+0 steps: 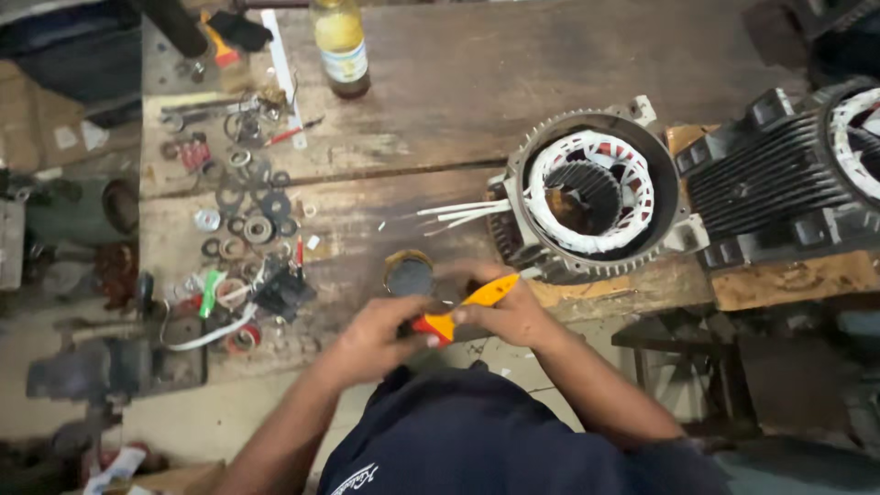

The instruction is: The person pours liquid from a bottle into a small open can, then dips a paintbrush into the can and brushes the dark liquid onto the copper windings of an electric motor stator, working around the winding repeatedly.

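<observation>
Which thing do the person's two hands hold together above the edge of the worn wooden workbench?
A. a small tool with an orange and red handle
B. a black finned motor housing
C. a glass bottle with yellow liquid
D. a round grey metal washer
A: both the left hand and the right hand close around the small tool with an orange and red handle, while the glass bottle stands far off on the workbench.

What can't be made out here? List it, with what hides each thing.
Head view:
- Working tip of the yellow-and-red handled hand tool: blurred and covered by the right hand and left hand.
- Black finned motor housing: cut off by the right edge.
- Small metal washers and rings: too small and blurred to identify.
- Glass bottle: its top is cut off by the upper edge.
</observation>
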The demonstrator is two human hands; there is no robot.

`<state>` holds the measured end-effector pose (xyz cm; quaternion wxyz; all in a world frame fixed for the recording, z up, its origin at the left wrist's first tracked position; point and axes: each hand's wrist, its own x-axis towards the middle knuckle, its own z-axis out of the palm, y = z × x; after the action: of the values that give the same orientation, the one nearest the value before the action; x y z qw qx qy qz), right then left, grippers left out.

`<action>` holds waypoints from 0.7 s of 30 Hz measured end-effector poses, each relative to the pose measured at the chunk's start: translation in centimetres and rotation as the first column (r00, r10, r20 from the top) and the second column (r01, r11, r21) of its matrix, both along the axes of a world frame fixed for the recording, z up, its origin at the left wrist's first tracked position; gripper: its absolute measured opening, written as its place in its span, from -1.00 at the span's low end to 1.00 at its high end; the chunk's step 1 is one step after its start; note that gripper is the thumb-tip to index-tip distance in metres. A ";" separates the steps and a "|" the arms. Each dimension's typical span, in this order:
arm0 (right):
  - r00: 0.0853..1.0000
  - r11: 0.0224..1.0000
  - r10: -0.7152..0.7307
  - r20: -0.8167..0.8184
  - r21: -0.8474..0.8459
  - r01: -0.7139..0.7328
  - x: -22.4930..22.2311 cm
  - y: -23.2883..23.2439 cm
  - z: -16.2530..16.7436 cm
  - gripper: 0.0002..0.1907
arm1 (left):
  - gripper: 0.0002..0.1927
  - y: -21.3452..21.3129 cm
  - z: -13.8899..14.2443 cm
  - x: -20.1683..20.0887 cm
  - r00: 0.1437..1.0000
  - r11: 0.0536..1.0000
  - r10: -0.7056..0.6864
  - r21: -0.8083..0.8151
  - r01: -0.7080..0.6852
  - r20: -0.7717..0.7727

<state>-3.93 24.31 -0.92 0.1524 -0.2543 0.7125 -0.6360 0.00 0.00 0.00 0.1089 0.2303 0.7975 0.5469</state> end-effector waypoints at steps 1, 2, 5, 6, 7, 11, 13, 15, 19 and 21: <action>0.998 0.999 0.036 -0.061 0.014 -0.035 0.3 1.9 -1.1 -0.59 | -0.61 2.1 -1.9 1.7 0.997 0.998 0.042 0.041 -0.044 0.067; 0.990 0.997 0.073 -0.121 0.030 -0.070 0.6 3.7 -2.2 -0.71 | -0.63 3.9 -3.7 3.3 0.987 0.992 0.081 0.082 -0.093 0.135; 0.994 0.994 0.111 -0.018 -0.002 -0.111 2.5 9.0 -5.4 -0.79 | -0.72 8.5 -9.6 6.6 0.861 0.938 0.043 0.276 -0.210 0.506; 0.991 0.993 0.113 0.065 -0.024 -0.112 3.2 10.6 -6.2 -0.78 | -0.76 9.5 -11.2 7.7 0.861 0.939 0.081 0.250 -0.235 0.502; 0.988 0.991 0.132 0.079 -0.033 -0.129 4.0 12.2 -6.9 -0.77 | -0.79 10.3 -12.6 8.9 0.859 0.941 0.113 0.223 -0.254 0.500; 0.991 0.989 0.073 0.113 -0.135 -0.058 5.4 16.6 -7.6 -0.75 | -0.88 10.6 -15.3 11.7 0.711 0.903 0.175 0.177 -0.392 0.681; 0.991 0.984 -0.053 0.124 -0.164 0.073 6.0 17.6 -7.4 -0.76 | -0.82 9.3 -15.0 11.6 0.745 0.821 0.395 0.158 -0.549 0.537; 0.969 0.961 -0.222 0.108 -0.144 0.236 5.6 17.8 -6.8 -0.76 | -0.66 8.4 -14.0 11.4 0.556 0.585 0.811 -0.250 -0.771 0.182; 0.953 0.953 -0.296 -0.058 -0.090 0.290 5.3 15.9 -5.3 -0.76 | 0.03 8.7 -12.4 8.3 0.635 0.616 0.690 -0.180 -0.767 -0.347; 0.933 0.909 -0.356 0.053 -0.210 0.359 5.1 14.5 -4.6 -0.80 | 0.15 9.3 -12.0 6.2 0.652 0.640 0.696 -0.152 -0.753 -0.299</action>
<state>1.21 38.86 -5.49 0.0094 -0.1304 0.6724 -0.7286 6.20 9.29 -11.95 -0.1774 -0.0700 0.8941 0.4053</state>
